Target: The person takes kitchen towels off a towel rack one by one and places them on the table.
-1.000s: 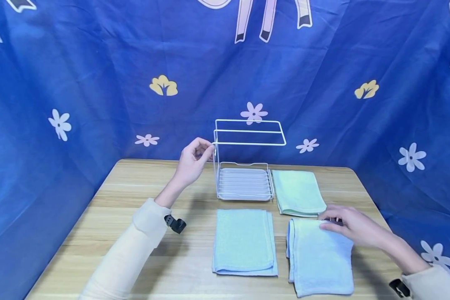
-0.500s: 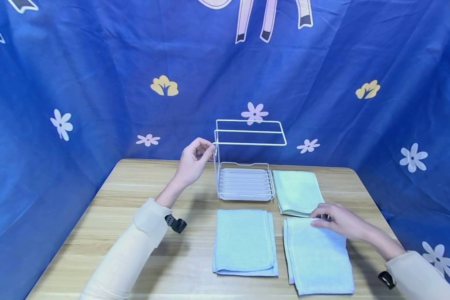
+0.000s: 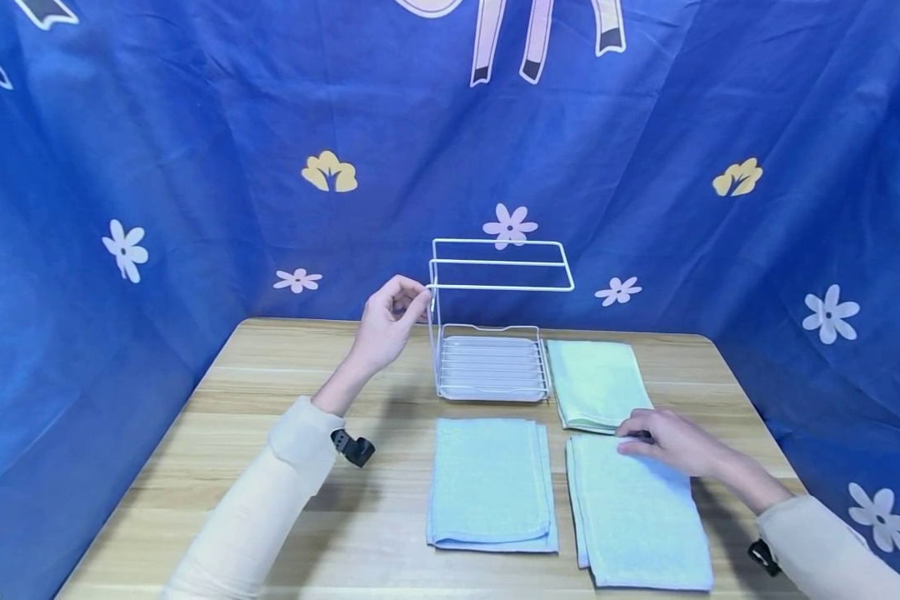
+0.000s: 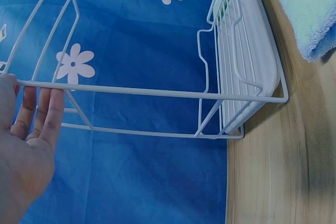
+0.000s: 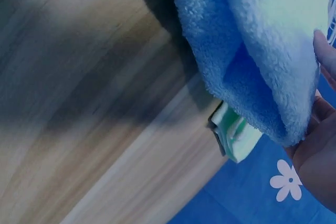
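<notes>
My left hand (image 3: 386, 325) pinches the upper left corner of a white wire rack (image 3: 498, 288), thumb and fingers around the rod. The rack stands upright at the back, with a white tray (image 3: 491, 368) in its base. At the right front, my right hand (image 3: 673, 442) pinches the far edge of a folded pale-blue towel (image 3: 641, 525). In the right wrist view, that fluffy towel (image 5: 278, 51) hangs from the fingers with its layers parted, thumb on one side and fingers on the other.
Another folded light-blue towel (image 3: 491, 483) lies in front of the rack. A folded pale-green towel (image 3: 598, 379) lies right of the rack, behind the right hand. All are on a wooden table (image 3: 270, 367) backed by a blue patterned curtain (image 3: 390, 125).
My right hand has shifted left with the pale-blue towel's far edge, which now slants further left. My left hand and the rack have stayed in place.
</notes>
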